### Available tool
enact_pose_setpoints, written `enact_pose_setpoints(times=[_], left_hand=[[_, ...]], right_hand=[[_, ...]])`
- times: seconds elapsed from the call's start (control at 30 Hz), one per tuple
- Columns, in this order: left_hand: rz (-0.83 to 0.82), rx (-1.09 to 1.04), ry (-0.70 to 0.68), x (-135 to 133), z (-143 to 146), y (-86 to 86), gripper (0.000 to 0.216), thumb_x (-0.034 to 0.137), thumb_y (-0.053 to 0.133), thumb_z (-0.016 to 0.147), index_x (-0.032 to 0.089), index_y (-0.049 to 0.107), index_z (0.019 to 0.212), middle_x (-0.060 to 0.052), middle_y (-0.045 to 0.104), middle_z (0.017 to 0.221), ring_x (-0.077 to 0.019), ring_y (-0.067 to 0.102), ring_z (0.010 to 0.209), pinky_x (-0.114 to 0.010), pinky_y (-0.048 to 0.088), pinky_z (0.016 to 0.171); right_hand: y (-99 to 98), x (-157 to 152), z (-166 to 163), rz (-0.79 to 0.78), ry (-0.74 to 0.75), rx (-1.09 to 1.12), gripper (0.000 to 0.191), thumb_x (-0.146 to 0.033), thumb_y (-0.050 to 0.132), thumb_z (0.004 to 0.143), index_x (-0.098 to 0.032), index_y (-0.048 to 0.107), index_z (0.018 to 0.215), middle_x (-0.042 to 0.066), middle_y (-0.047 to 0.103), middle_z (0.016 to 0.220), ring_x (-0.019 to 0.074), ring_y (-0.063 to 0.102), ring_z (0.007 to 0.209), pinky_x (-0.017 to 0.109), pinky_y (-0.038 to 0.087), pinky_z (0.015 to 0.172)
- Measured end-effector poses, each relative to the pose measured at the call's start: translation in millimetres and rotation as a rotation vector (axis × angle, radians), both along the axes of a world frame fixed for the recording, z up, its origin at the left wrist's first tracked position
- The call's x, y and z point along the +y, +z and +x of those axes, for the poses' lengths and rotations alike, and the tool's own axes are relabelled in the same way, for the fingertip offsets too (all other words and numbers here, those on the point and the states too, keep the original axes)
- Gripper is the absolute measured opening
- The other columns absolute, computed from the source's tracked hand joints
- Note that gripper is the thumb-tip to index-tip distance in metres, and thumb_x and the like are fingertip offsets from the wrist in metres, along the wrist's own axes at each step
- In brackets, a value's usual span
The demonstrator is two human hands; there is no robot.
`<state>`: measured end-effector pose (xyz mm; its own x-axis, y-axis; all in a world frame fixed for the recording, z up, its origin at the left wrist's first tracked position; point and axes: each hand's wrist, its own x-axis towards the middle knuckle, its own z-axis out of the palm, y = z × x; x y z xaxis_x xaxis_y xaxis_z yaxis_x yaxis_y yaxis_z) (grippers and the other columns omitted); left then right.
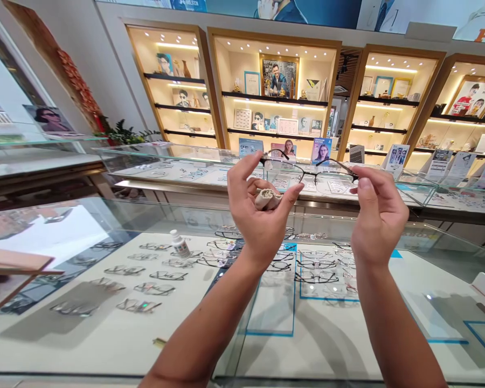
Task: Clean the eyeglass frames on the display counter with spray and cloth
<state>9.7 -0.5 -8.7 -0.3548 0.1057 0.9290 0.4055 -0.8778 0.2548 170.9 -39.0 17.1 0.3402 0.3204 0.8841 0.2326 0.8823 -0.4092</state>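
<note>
A pair of eyeglasses (pixel 308 176) with a dark half-rim frame is held up above the glass counter, temples unfolded and pointing away. My left hand (pixel 261 210) pinches the frame's left end between its fingers. Tucked into that same palm is a crumpled beige cloth (pixel 267 199). At the frame's other end, the fingertips and thumb of my right hand (pixel 375 210) grip the corner by the hinge. Below and to the left, a small white bottle (pixel 180 244) with a printed label stands on the glass counter.
Rows of eyeglasses (pixel 168 275) lie inside the glass display counter (pixel 113 345) under my arms. Farther off stands another glass display case (pixel 210 175) topped with advertising cards (pixel 321 151). Lit shelves (pixel 275 99) line the wall. A brown-edged object (pixel 16 261) juts in at left.
</note>
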Motion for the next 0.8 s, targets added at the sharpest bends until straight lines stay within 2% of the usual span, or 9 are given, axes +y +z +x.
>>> enact_pose_setpoints(times=[0.13, 0.37, 0.6, 0.8], left_hand=[[-0.012, 0.010, 0.041, -1.2, 1.9, -1.8, 0.071, 0.056, 0.083, 0.085, 0.032, 0.052, 0.145, -0.009, 0.057, 0.143, -0.0081, 0.056, 0.071, -0.023, 0.047, 0.055], [-0.034, 0.006, 0.044, -3.9, 4.7, -4.2, 0.070, 0.056, 0.083, 0.086, 0.032, 0.053, 0.144, -0.009, 0.059, 0.141, -0.0090, 0.054, 0.070, -0.023, 0.041, 0.049], [-0.020, 0.009, 0.045, -3.3, 4.2, -4.9, 0.071, 0.056, 0.083, 0.086, 0.032, 0.052, 0.145, -0.009, 0.058, 0.139, -0.0083, 0.054, 0.071, -0.021, 0.042, 0.051], [-0.037, 0.024, 0.052, -4.7, 3.5, -5.0, 0.071, 0.054, 0.083, 0.086, 0.033, 0.051, 0.145, -0.009, 0.058, 0.139, -0.0097, 0.056, 0.074, -0.023, 0.045, 0.053]], right_hand=[[-0.8, 3.7, 2.4, -0.050, 0.086, 0.067, 0.015, -0.037, 0.068, 0.096, -0.028, 0.079, 0.101, 0.004, 0.075, 0.107, 0.0222, 0.070, 0.109, 0.045, 0.058, 0.101], [1.7, 1.7, 4.7, -0.179, 0.276, 0.191, 0.011, -0.036, 0.074, 0.091, -0.028, 0.080, 0.096, 0.002, 0.077, 0.106, 0.0193, 0.072, 0.101, 0.035, 0.059, 0.084], [5.3, -2.0, 7.2, -0.250, 0.437, 0.203, 0.011, -0.038, 0.075, 0.088, -0.030, 0.077, 0.094, 0.001, 0.076, 0.107, 0.0199, 0.074, 0.107, 0.032, 0.060, 0.080], [5.9, -1.7, 10.1, -0.280, 0.491, 0.182, 0.014, -0.042, 0.075, 0.088, -0.030, 0.075, 0.096, 0.001, 0.077, 0.110, 0.0220, 0.074, 0.114, 0.034, 0.062, 0.083]])
